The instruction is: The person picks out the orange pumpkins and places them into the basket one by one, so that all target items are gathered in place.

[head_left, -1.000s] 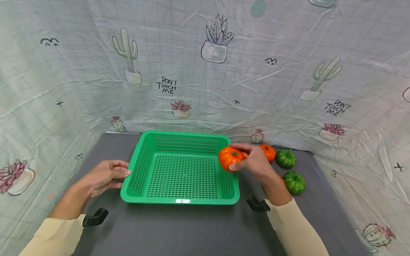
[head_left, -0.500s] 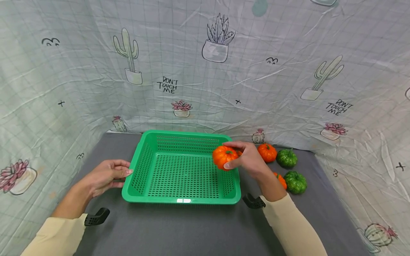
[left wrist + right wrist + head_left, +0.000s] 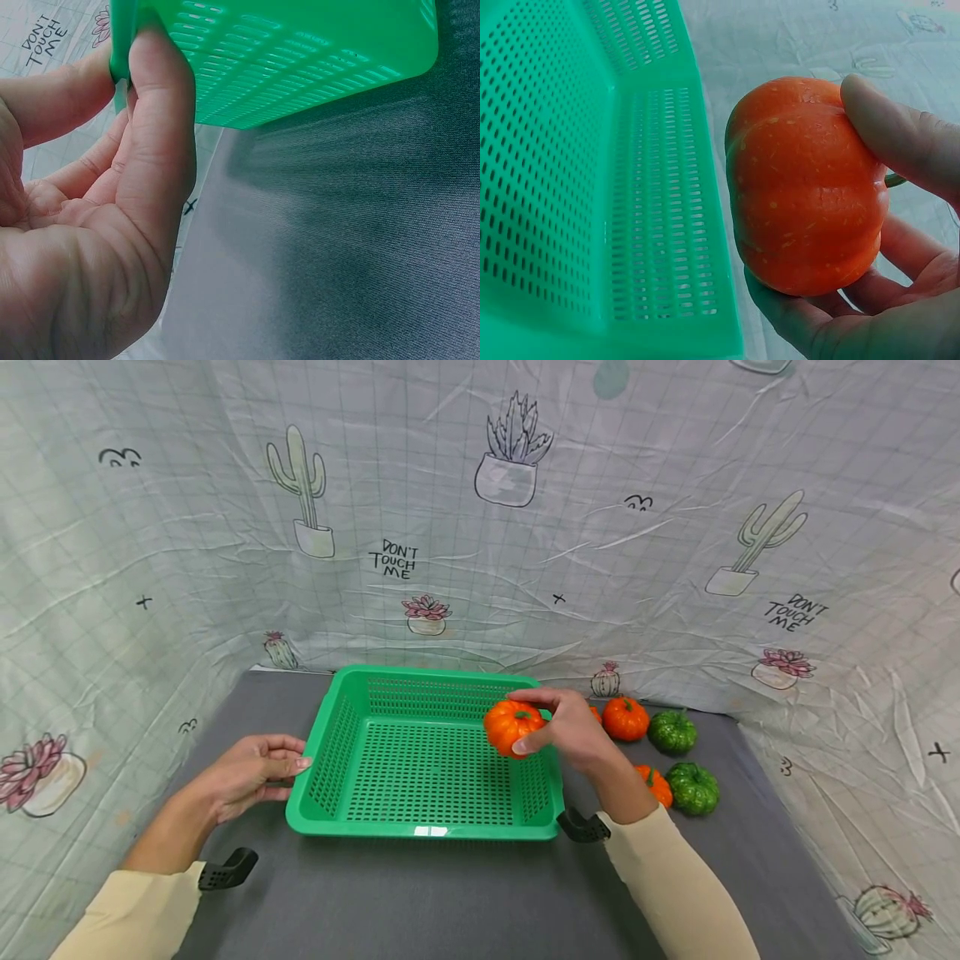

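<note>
A green plastic basket (image 3: 424, 832) with slotted walls stands on the grey tabletop. My left hand (image 3: 251, 777) pinches its left rim between thumb and fingers, as the left wrist view shows at close range on the basket wall (image 3: 300, 52). Over the right side of the basket, my right hand (image 3: 573, 727) holds an orange pumpkin (image 3: 512, 727) between thumb and fingers. The right wrist view shows the ribbed pumpkin (image 3: 806, 187) whole, with its short green stem toward the palm and the basket (image 3: 667, 202) beside it.
Right of the basket lie more small pumpkins: an orange one (image 3: 626, 718) at the back, another orange one (image 3: 655, 786) partly behind the right forearm, and two green ones (image 3: 672, 732). A printed cloth (image 3: 450, 543) hangs behind and at both sides.
My right hand has carried the orange pumpkin leftward, from the basket's right rim to farther over its inside. The left hand keeps its hold on the rim.
</note>
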`<action>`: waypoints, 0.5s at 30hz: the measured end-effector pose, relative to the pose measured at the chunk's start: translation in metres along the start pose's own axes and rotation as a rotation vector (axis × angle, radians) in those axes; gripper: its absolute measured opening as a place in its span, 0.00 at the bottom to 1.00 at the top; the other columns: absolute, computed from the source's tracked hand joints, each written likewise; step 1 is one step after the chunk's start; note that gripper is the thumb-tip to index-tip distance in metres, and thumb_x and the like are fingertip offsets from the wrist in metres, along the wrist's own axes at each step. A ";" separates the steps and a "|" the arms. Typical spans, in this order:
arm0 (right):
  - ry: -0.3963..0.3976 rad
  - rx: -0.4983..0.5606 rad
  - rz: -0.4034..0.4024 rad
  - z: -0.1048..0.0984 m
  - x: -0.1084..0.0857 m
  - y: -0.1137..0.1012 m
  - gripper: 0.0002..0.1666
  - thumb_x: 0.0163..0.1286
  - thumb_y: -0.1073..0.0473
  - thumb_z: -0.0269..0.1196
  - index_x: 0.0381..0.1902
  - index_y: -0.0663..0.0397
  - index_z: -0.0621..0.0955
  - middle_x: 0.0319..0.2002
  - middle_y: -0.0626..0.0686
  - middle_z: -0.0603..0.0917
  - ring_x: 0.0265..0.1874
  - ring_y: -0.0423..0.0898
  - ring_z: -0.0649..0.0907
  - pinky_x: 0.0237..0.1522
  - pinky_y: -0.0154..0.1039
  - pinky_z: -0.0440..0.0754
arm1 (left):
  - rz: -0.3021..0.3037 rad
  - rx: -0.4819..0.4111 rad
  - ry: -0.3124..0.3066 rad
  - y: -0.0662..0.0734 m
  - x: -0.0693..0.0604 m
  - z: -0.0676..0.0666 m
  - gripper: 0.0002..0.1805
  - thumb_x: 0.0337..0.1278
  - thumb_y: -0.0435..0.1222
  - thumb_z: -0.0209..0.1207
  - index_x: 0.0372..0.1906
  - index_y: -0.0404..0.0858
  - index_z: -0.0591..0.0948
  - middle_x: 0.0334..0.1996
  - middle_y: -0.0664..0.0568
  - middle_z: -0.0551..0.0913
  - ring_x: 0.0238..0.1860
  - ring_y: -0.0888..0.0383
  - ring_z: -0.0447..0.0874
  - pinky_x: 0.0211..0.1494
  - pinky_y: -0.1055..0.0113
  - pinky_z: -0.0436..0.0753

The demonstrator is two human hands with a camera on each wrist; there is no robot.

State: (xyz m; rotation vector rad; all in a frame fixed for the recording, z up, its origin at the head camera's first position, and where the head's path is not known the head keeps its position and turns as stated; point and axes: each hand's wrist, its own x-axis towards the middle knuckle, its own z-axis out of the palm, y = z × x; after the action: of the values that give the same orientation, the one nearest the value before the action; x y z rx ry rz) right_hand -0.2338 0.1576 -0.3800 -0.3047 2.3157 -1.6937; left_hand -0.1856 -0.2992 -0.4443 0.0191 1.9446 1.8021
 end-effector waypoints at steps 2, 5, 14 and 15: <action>-0.004 0.006 0.002 0.002 0.001 -0.001 0.41 0.46 0.77 0.76 0.63 0.61 0.83 0.65 0.62 0.80 0.57 0.56 0.79 0.46 0.39 0.89 | -0.001 -0.003 0.000 0.000 0.000 0.000 0.17 0.74 0.34 0.61 0.58 0.29 0.74 0.41 0.55 0.88 0.42 0.59 0.91 0.46 0.59 0.92; -0.018 0.012 0.007 0.005 0.003 -0.002 0.42 0.46 0.77 0.76 0.63 0.61 0.83 0.65 0.62 0.80 0.57 0.56 0.79 0.46 0.40 0.89 | 0.001 -0.009 -0.003 0.000 0.000 0.000 0.17 0.74 0.34 0.61 0.58 0.29 0.74 0.41 0.55 0.88 0.42 0.59 0.91 0.46 0.59 0.92; -0.057 -0.004 0.031 0.012 0.009 -0.008 0.43 0.46 0.77 0.76 0.65 0.58 0.82 0.69 0.60 0.77 0.60 0.57 0.79 0.46 0.42 0.90 | 0.015 -0.017 -0.017 0.001 -0.001 0.001 0.15 0.74 0.34 0.61 0.57 0.29 0.74 0.41 0.55 0.89 0.42 0.59 0.91 0.46 0.59 0.92; -0.061 -0.005 0.031 0.013 0.009 -0.009 0.43 0.46 0.77 0.76 0.65 0.58 0.82 0.69 0.60 0.77 0.60 0.57 0.79 0.47 0.42 0.90 | 0.016 -0.017 -0.018 0.001 -0.001 0.001 0.15 0.74 0.34 0.61 0.57 0.29 0.74 0.41 0.55 0.89 0.43 0.59 0.91 0.46 0.59 0.92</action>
State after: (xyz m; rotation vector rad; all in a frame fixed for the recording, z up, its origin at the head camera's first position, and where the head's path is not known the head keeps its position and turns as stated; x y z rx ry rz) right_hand -0.2383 0.1401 -0.3763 -0.3147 2.2700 -1.6411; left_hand -0.1847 -0.2987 -0.4431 0.0445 1.9223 1.8222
